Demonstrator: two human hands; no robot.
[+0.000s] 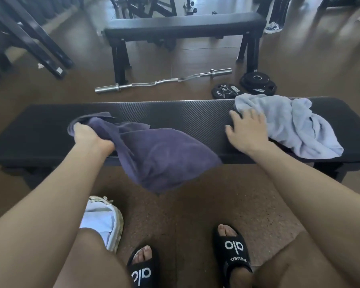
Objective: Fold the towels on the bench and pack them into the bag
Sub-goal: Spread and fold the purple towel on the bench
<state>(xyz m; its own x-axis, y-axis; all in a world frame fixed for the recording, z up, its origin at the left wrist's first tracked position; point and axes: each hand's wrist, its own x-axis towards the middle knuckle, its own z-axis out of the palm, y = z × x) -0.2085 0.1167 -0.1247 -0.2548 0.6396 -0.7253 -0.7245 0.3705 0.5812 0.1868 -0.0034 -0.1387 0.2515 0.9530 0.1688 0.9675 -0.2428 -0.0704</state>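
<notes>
**Purple towel in your left grip, pale towel under your right**

You are sitting at the bench (175, 115), a long black padded one running left to right in front of your knees. Your left hand (89, 136) is curling its grip round a bunched corner of the purple towel (160, 156); the fingers are wrapping the cloth at the towel's far left end, over the bench top. From that grip the rest of the purple towel is trailing to the right and toward you, spilling off the near edge of the bench and hanging above the floor.

Your right hand (247, 129) is lying with fingers spread and fairly straight, pinching nothing. Its fingertips are touching the bench top and the left edge of the light blue towel (289, 125), which is lying crumpled on the right part of the bench, just to the right of that hand. The two towels are lying apart, with bare bench between them.

The bag (110, 221) is sitting on the floor near your left leg, below your left forearm, its whitish rim open and a pale folded cloth showing inside. Your feet are wearing black slides (235, 252).

Beyond the bench, a curl bar (162, 82) is lying on the floor beside black weight plates (256, 82), and a second bench (183, 23) is standing farther back.
</notes>
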